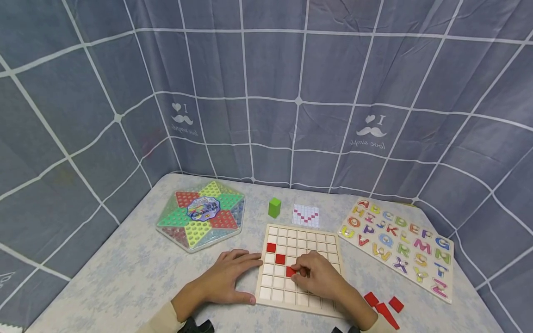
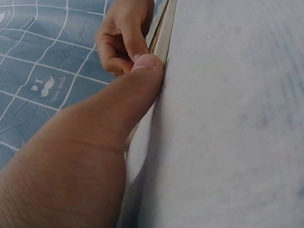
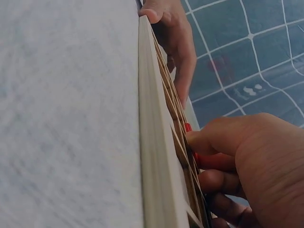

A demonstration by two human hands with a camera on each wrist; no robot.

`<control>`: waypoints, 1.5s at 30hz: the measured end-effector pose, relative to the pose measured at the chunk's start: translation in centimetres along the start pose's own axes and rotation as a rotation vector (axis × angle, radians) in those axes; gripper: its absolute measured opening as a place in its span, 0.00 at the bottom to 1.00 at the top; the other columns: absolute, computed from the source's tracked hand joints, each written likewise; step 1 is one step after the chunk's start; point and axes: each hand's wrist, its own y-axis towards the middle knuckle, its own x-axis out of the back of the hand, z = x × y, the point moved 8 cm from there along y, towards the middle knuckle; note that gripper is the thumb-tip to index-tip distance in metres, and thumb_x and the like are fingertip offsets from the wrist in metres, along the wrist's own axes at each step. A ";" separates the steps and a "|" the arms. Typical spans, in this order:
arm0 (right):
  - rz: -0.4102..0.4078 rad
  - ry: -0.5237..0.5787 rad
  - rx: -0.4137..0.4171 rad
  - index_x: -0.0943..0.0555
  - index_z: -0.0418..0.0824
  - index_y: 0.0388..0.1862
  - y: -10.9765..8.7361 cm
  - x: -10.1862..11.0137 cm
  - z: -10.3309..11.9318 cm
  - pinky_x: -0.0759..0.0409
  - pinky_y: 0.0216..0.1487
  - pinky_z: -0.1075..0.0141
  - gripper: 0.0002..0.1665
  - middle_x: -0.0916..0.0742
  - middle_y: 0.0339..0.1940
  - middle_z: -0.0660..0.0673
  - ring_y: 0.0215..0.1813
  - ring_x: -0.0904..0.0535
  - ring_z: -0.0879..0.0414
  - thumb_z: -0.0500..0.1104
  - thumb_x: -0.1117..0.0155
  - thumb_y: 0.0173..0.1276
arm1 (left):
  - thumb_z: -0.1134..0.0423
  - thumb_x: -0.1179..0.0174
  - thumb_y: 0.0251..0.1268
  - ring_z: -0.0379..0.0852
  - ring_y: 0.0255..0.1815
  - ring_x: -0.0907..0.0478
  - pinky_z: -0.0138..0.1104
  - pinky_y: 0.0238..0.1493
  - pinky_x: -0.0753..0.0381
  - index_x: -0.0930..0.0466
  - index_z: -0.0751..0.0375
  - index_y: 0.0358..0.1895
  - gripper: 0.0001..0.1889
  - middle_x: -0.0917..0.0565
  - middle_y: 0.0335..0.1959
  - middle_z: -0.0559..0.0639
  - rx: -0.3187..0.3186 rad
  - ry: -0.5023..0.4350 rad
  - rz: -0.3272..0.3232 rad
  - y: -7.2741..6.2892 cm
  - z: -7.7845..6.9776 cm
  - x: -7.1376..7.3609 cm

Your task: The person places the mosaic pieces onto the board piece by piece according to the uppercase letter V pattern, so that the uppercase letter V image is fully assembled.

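A wooden grid board [image 1: 300, 309] with square cells lies flat on the table. Two red square tiles, an upper one [image 1: 271, 247] and a lower one [image 1: 280, 259], sit in its cells on a diagonal. My right hand [image 1: 318, 276] bends over the board and pinches a third red tile [image 1: 290, 272] at a cell further down that diagonal. In the right wrist view, red [image 3: 188, 127] shows at the thumb tip. My left hand [image 1: 228, 279] rests beside the board with fingers extended, fingertips at its left edge and thumb [image 2: 146, 64] against its near corner.
Several loose red tiles [image 1: 396, 304] lie right of the board near my right forearm. Behind it are a pattern card [image 1: 306, 215] and a green block [image 1: 274, 207]. A hexagonal game box [image 1: 200, 216] lies left, an alphabet puzzle board [image 1: 399, 245] right.
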 end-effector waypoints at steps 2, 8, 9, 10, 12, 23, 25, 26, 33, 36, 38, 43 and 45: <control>0.003 -0.002 0.013 0.21 0.55 0.23 0.0 0.1 0.0 0.32 0.31 0.70 0.16 0.27 0.19 0.66 0.30 0.31 0.65 0.37 0.24 0.57 | 0.23 0.41 0.56 0.48 0.72 0.40 0.57 0.62 0.39 0.31 0.41 0.75 0.45 0.34 0.75 0.38 -0.003 0.003 -0.002 0.0 0.0 0.0; 0.013 -0.002 0.040 0.21 0.54 0.24 0.0 0.1 0.2 0.32 0.31 0.70 0.15 0.27 0.19 0.66 0.29 0.31 0.65 0.36 0.25 0.57 | 0.24 0.41 0.56 0.48 0.72 0.40 0.57 0.62 0.39 0.31 0.41 0.75 0.45 0.34 0.75 0.38 -0.003 -0.004 0.001 0.0 0.0 0.0; 0.019 0.002 0.038 0.21 0.54 0.24 0.1 0.0 0.2 0.32 0.31 0.70 0.15 0.27 0.19 0.66 0.29 0.31 0.65 0.36 0.25 0.58 | 0.24 0.41 0.56 0.48 0.72 0.40 0.57 0.62 0.39 0.31 0.41 0.75 0.45 0.34 0.75 0.38 -0.001 -0.005 0.001 0.0 0.0 0.0; 0.027 0.009 0.032 0.20 0.54 0.25 0.1 0.0 0.2 0.32 0.32 0.70 0.14 0.27 0.20 0.66 0.30 0.31 0.65 0.37 0.25 0.58 | 0.24 0.41 0.56 0.48 0.72 0.40 0.57 0.62 0.39 0.31 0.41 0.74 0.44 0.34 0.75 0.38 0.000 -0.007 0.000 0.0 0.0 -0.1; 0.045 0.020 0.012 0.19 0.52 0.27 0.0 -0.1 0.1 0.31 0.33 0.69 0.12 0.27 0.20 0.65 0.30 0.31 0.64 0.37 0.25 0.60 | 0.24 0.41 0.56 0.49 0.72 0.40 0.57 0.63 0.40 0.31 0.41 0.74 0.44 0.34 0.75 0.38 0.002 -0.004 -0.003 -0.1 0.1 -0.1; 0.140 0.084 -0.072 0.17 0.45 0.47 0.5 0.1 -0.3 0.30 0.37 0.67 0.13 0.21 0.28 0.57 0.34 0.30 0.61 0.41 0.25 0.65 | 0.23 0.41 0.56 0.49 0.73 0.40 0.57 0.64 0.41 0.31 0.41 0.74 0.45 0.34 0.75 0.38 0.007 0.005 -0.016 0.1 0.5 0.4; 0.170 0.110 -0.084 0.18 0.44 0.56 0.6 0.3 -0.4 0.29 0.37 0.67 0.20 0.20 0.31 0.55 0.35 0.29 0.61 0.43 0.26 0.66 | 0.24 0.40 0.55 0.50 0.73 0.40 0.57 0.64 0.41 0.30 0.42 0.74 0.45 0.33 0.75 0.38 0.006 0.003 -0.024 0.1 0.5 0.6; 0.185 0.131 -0.093 0.20 0.43 0.61 0.5 0.4 -0.5 0.28 0.38 0.68 0.24 0.19 0.34 0.54 0.36 0.28 0.61 0.44 0.27 0.67 | 0.24 0.40 0.55 0.50 0.73 0.40 0.57 0.64 0.41 0.30 0.42 0.74 0.45 0.34 0.75 0.39 0.004 0.002 -0.024 0.1 0.5 0.6; 0.181 0.200 -0.098 0.27 0.38 0.71 -2.2 3.9 -1.1 0.21 0.48 0.59 0.31 0.16 0.45 0.50 0.47 0.21 0.54 0.43 0.32 0.73 | 0.24 0.40 0.55 0.50 0.73 0.39 0.57 0.64 0.41 0.30 0.43 0.74 0.45 0.34 0.76 0.39 -0.010 -0.008 -0.028 0.0 0.2 0.3; 0.096 0.150 -0.071 0.28 0.36 0.71 -4.9 6.4 -1.8 0.21 0.50 0.57 0.30 0.15 0.46 0.50 0.49 0.19 0.53 0.42 0.33 0.73 | 0.24 0.40 0.56 0.50 0.73 0.40 0.57 0.64 0.41 0.31 0.42 0.74 0.45 0.34 0.76 0.39 -0.009 -0.018 -0.020 0.1 0.1 0.1; 0.038 0.122 -0.086 0.28 0.35 0.70 -7.1 8.1 -2.6 0.20 0.48 0.58 0.31 0.15 0.45 0.51 0.48 0.19 0.54 0.40 0.32 0.72 | 0.24 0.39 0.56 0.50 0.73 0.40 0.58 0.64 0.41 0.31 0.42 0.74 0.45 0.33 0.75 0.39 -0.006 -0.023 -0.013 0.1 0.0 -0.1; -0.054 0.009 -0.283 0.20 0.38 0.62 -13.1 11.9 -6.0 0.21 0.41 0.64 0.26 0.14 0.45 0.51 0.44 0.20 0.60 0.40 0.26 0.66 | 0.23 0.41 0.55 0.50 0.73 0.39 0.57 0.63 0.41 0.31 0.42 0.74 0.46 0.33 0.75 0.40 -0.006 0.000 -0.006 0.1 0.2 -0.2; -0.070 -0.038 -0.384 0.17 0.40 0.57 -15.3 12.8 -7.5 0.21 0.40 0.66 0.24 0.14 0.44 0.52 0.42 0.21 0.63 0.41 0.23 0.62 | 0.23 0.41 0.55 0.50 0.72 0.39 0.57 0.63 0.40 0.31 0.42 0.74 0.46 0.33 0.75 0.40 -0.007 0.002 -0.005 0.1 0.3 -0.1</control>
